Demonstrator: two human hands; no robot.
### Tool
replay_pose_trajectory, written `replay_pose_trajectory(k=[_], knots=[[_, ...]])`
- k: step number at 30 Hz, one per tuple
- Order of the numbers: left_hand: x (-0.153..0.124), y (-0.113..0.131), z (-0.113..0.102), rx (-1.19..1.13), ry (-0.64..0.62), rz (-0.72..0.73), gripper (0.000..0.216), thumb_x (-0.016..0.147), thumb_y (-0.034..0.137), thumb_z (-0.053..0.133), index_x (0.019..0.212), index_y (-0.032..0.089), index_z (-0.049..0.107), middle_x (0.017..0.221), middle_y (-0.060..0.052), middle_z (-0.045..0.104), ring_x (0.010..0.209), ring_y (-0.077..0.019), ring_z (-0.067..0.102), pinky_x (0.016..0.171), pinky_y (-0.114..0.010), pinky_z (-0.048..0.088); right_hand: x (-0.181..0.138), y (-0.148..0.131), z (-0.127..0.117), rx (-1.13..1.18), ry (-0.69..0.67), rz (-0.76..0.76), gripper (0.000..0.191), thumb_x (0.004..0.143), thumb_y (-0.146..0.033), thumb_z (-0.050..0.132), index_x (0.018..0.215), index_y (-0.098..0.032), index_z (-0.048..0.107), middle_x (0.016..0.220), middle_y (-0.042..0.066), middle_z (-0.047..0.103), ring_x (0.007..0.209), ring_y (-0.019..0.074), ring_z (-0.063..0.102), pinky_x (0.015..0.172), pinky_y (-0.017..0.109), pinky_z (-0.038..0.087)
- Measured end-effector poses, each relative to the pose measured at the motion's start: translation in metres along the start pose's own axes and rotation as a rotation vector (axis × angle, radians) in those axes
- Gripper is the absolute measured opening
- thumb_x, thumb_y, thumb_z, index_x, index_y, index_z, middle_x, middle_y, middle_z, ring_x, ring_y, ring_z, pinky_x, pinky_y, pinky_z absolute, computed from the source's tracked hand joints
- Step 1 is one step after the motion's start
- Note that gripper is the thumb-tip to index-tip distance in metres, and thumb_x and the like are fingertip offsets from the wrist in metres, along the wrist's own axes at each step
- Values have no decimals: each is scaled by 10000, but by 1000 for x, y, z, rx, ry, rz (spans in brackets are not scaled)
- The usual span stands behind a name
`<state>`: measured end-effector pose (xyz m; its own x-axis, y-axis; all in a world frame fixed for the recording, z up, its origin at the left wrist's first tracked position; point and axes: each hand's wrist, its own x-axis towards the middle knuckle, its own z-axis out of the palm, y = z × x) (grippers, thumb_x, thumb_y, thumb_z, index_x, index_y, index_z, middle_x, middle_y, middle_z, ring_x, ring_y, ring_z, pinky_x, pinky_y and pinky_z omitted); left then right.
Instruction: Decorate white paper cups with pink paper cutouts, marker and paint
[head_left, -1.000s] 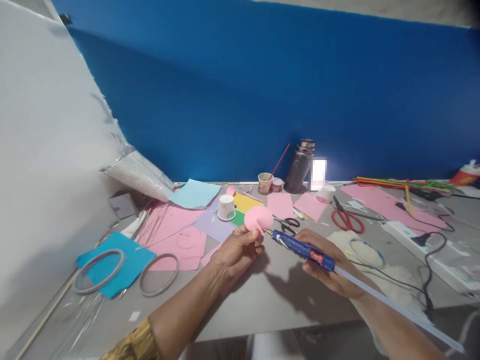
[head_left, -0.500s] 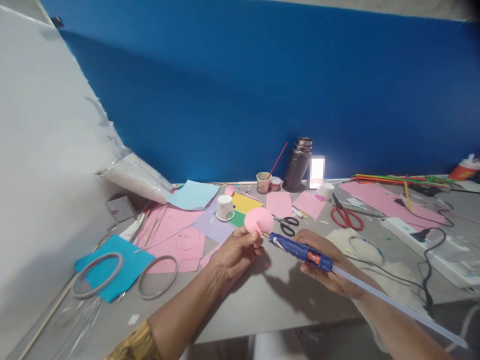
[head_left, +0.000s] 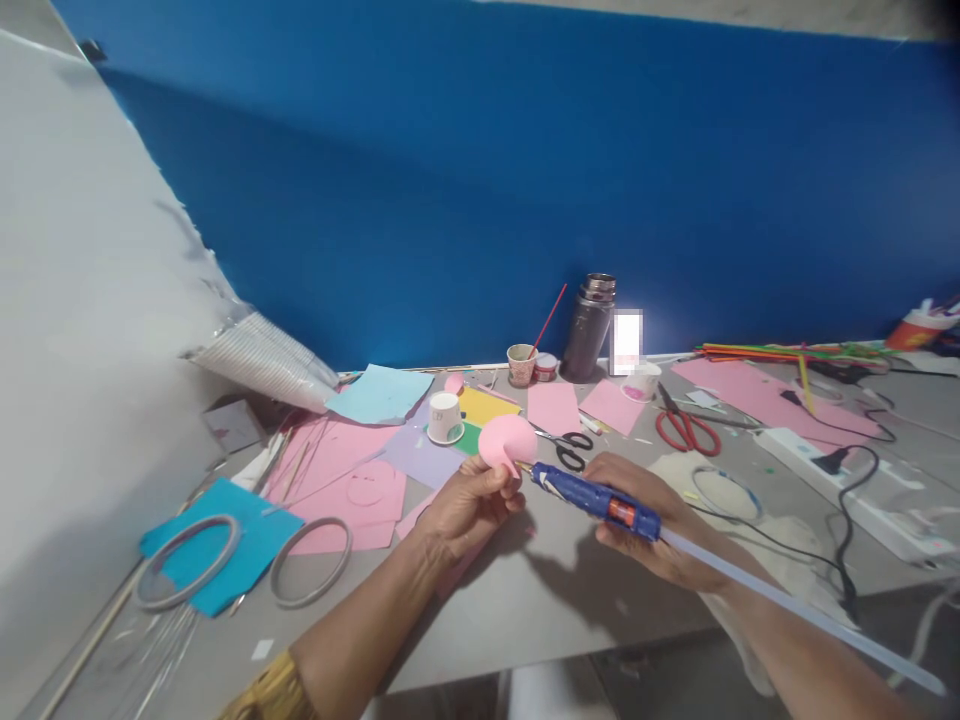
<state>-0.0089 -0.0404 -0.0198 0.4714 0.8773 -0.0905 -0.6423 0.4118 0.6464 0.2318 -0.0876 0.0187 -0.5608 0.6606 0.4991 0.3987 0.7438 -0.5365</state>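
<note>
Between the thumb and fingers of my left hand [head_left: 472, 505] is a pink paper circle [head_left: 506, 440], with a fold or slit running to its lower edge. My right hand [head_left: 652, 510] grips a blue glue gun [head_left: 592, 497], and a long clear glue stick [head_left: 795, 605] trails out of its back end. The nozzle points left and sits at the circle's lower right edge; I cannot tell whether it touches. Just behind the circle lie black-handled scissors [head_left: 570, 450] and an upturned paper cup [head_left: 445, 418].
Pink sheets [head_left: 330, 500], a blue sheet [head_left: 217, 545] and grey rings [head_left: 311, 562] lie on the left. At the back stand a dark flask [head_left: 589, 330] and a small cup [head_left: 522, 366] with a red stick. Red-handled scissors [head_left: 686, 432], a power strip [head_left: 847, 490] and cables are on the right.
The whole view has shifted slightly, so things appear a little further left. Both hands keep their holds, and the glue gun's nozzle stays at the pink circle's edge.
</note>
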Motion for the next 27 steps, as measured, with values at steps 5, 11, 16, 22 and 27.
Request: replay_pose_trajectory(k=[5,11,16,22,27], knots=[[0,1,-1,-7,-17,-7,353,562,265,983,659,115,678,581,25,529,579,-65,438,590,-225,390,1,-3,0,11,-5,17,319,1004,-541,503,1019,-228,559,885,63,609,811,217,570,722,340,470],[-1,1,1,-19,0,-9,354,545,250,990,685,114,695,593,22,544,579,-64,447,594,-226,400,0,-3,0,-7,4,5,316,1000,-536,509,1049,-230,575,878,64,602,799,221,566,707,342,467],[-1,1,2,-11,-18,-8,363,543,256,990,685,114,688,599,23,539,576,-62,432,584,-224,388,-1,-5,-2,-3,14,20,307,1003,-529,502,1002,-229,565,882,68,604,796,222,568,707,345,473],[-1,4,1,-35,-20,10,381,544,255,989,696,133,662,600,38,507,585,-64,420,579,-217,373,-4,-2,-3,-37,-7,4,298,999,-519,518,1057,-231,570,877,62,603,801,222,563,708,343,466],[-2,8,3,-53,-26,31,381,565,247,979,752,147,662,632,42,507,587,-66,416,560,-217,366,-20,32,-22,-350,66,163,163,982,-390,545,1030,-235,559,939,77,615,855,241,583,732,343,460]])
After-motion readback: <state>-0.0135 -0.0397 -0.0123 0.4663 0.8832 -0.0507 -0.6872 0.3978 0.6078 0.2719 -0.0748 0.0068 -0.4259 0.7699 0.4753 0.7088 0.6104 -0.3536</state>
